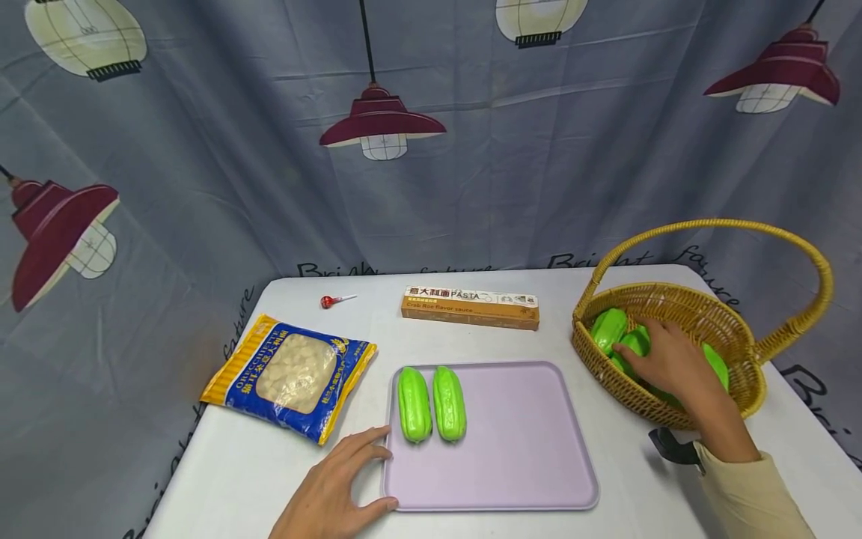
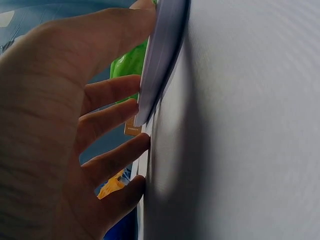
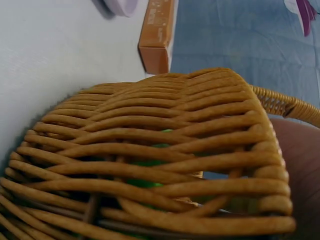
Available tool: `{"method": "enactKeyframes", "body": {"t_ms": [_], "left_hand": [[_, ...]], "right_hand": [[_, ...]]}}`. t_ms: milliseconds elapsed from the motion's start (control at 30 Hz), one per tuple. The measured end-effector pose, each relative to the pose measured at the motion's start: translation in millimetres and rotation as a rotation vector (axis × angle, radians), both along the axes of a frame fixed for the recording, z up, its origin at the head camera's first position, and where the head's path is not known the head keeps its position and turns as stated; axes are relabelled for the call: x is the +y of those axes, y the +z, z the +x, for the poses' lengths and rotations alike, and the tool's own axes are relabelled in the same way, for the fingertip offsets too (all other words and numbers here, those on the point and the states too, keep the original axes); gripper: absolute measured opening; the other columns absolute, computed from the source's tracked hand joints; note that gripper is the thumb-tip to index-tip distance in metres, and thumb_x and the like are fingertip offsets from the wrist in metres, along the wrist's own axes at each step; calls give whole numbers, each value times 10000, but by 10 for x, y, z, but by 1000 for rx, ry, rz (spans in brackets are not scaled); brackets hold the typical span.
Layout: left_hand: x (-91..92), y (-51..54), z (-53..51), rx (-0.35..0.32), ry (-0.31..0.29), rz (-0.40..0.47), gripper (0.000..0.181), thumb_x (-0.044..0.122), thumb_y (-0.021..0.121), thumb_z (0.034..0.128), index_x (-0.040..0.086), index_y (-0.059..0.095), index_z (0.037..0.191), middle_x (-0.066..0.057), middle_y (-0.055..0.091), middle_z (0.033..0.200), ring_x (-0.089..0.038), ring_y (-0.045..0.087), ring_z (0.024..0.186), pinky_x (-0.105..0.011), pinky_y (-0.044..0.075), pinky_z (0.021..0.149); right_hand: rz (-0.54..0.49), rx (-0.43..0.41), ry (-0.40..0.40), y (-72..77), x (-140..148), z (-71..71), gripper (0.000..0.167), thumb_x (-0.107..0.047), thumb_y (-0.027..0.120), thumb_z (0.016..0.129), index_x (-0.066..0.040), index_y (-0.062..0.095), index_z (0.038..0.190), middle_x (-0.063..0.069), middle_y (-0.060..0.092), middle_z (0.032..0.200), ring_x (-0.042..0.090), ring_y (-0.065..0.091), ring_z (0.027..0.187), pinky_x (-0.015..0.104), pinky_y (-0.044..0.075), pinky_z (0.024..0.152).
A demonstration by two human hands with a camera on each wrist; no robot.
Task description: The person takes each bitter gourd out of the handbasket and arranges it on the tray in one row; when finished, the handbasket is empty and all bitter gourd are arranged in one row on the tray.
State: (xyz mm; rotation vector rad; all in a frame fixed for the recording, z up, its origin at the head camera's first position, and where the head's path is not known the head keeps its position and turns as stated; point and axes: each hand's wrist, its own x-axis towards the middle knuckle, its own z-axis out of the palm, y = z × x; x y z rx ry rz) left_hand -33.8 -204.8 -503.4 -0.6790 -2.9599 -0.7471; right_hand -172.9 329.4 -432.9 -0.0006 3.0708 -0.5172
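Two green objects, a left one [image 1: 414, 404] and a right one [image 1: 449, 403], lie side by side on the left part of a purple tray [image 1: 518, 442]. My left hand [image 1: 337, 483] touches the tray's left edge with spread fingers; the left wrist view shows this hand [image 2: 100, 120] at the tray rim [image 2: 162, 60]. Inside the wicker basket [image 1: 592, 374], my right hand [image 1: 680, 363] reaches down over several green objects [image 1: 609, 329]; whether it grips one is unclear. In the right wrist view the basket's woven side [image 3: 150, 150] hides most of that hand.
A blue and yellow pasta bag [image 1: 289, 374] lies left of the tray. Behind the tray are a pasta box [image 1: 470, 308] and a red lollipop [image 1: 328, 302]. The basket's tall handle [image 1: 714, 223] arches above it. A grey curtain [image 1: 471, 202] hangs behind the white table [image 1: 357, 329].
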Motion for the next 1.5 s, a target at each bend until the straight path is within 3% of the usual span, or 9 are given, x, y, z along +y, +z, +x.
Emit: {"method": "enactKeyframes", "body": {"t_ms": [233, 600, 800, 1133, 1233, 1500], "left_hand": [[1, 0, -3, 3, -2, 0, 493, 674, 797, 878, 341, 695, 1226, 139, 547, 1581, -166, 574, 1405, -452, 551, 1149], [3, 5, -4, -2, 3, 6, 498, 692, 787, 876, 352, 694, 1226, 140, 546, 1582, -174, 578, 1401, -462, 555, 1143], [4, 8, -2, -9, 5, 6, 497, 698, 781, 878, 354, 691, 1226, 142, 544, 1582, -173, 577, 1399, -465, 558, 1140], [2, 5, -8, -15, -1, 8, 499, 687, 782, 884, 345, 691, 1237, 142, 538, 1587, -167, 571, 1406, -460, 545, 1156], [3, -1, -8, -7, -3, 12, 492, 678, 790, 882, 343, 694, 1230, 138, 540, 1588, -168, 571, 1408, -456, 547, 1154], [3, 5, -5, -15, -2, 6, 502, 681, 792, 878, 341, 694, 1235, 135, 537, 1591, -182, 569, 1414, -462, 543, 1159]], "right_hand": [[17, -45, 27, 16, -2, -31, 856, -456, 737, 994, 140, 420, 1520, 552, 356, 1448, 729, 454, 1234, 875, 422, 957], [44, -32, 33, -20, -28, -100, 855, -476, 728, 989, 134, 435, 1510, 543, 387, 1440, 714, 478, 1227, 834, 489, 910], [30, -17, 32, -29, -41, -91, 825, -443, 732, 983, 126, 442, 1506, 538, 383, 1440, 713, 480, 1226, 842, 482, 905], [-40, 22, 8, -10, -44, -60, 788, -249, 779, 914, 166, 425, 1482, 539, 380, 1422, 702, 431, 1265, 853, 443, 957], [-53, 31, 5, 5, -38, -38, 777, -236, 779, 906, 150, 430, 1483, 536, 379, 1432, 711, 412, 1276, 875, 402, 985], [-71, 49, -7, 28, -38, 27, 747, -255, 780, 922, 128, 468, 1482, 520, 408, 1427, 698, 417, 1272, 852, 429, 983]]}}
